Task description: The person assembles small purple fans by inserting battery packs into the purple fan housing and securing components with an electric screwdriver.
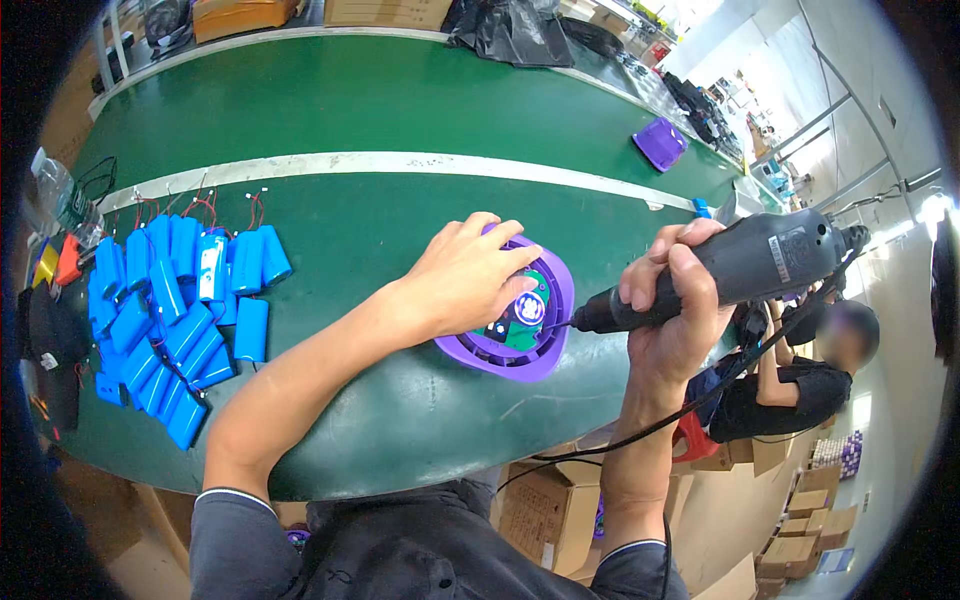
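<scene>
A round purple plastic housing (562, 290) lies on the green table, with a green circuit board (524, 334) and a round white-and-blue part (528, 308) at its centre. My left hand (468, 275) holds the housing from its left side, fingers over the far rim and thumb near the board. In my right hand (672, 300) is a black corded electric screwdriver (755, 262), gripped round its body and tilted. Its thin bit points left and reaches the housing's right inner edge; whether it touches a screw I cannot tell.
Several blue battery packs (165, 320) with thin wires are piled on the left of the table (400, 420). Another purple part (660, 145) sits at the far right. A cable hangs from the screwdriver past my right forearm. A person (790, 385) works at the right, near cardboard boxes (805, 520).
</scene>
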`<action>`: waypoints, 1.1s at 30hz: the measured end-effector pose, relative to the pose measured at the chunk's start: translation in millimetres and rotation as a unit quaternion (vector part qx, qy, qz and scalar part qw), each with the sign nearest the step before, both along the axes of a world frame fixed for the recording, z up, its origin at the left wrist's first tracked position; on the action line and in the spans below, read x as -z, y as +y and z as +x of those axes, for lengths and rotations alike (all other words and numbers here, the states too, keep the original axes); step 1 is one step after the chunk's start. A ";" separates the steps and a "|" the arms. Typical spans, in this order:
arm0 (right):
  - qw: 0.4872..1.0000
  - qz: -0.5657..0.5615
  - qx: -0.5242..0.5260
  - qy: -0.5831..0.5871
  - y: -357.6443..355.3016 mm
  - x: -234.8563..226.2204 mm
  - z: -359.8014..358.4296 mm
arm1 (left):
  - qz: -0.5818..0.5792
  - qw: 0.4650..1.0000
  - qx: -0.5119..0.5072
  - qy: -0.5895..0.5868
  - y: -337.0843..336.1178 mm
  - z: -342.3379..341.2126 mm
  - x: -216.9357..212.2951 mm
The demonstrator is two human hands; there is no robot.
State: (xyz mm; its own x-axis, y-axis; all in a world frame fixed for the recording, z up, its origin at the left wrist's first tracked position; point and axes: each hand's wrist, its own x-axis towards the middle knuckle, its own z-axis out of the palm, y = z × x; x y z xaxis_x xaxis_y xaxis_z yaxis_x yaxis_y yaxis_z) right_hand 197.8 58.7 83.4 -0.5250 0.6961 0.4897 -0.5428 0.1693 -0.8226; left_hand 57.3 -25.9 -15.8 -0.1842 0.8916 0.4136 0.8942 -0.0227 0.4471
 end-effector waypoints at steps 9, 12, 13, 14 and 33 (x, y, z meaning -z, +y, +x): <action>1.000 -0.012 0.000 -0.005 1.3 4.7 -2.2 | 0.004 1.000 -0.004 0.005 -0.5 0.1 -0.4; 1.000 -0.006 0.005 0.003 3.1 5.3 -2.6 | -0.001 1.000 0.001 0.003 0.0 -0.2 -0.3; 1.000 -0.010 0.005 0.000 3.2 5.3 -2.6 | 0.005 1.000 -0.002 0.005 0.3 -0.1 0.4; 1.000 -0.014 0.004 -0.002 3.3 5.2 -2.5 | 0.011 1.000 -0.005 0.007 0.5 0.1 0.7; 1.000 -0.013 0.003 0.011 1.2 6.9 -0.4 | -0.014 1.000 -0.002 -0.008 -1.3 1.3 -2.6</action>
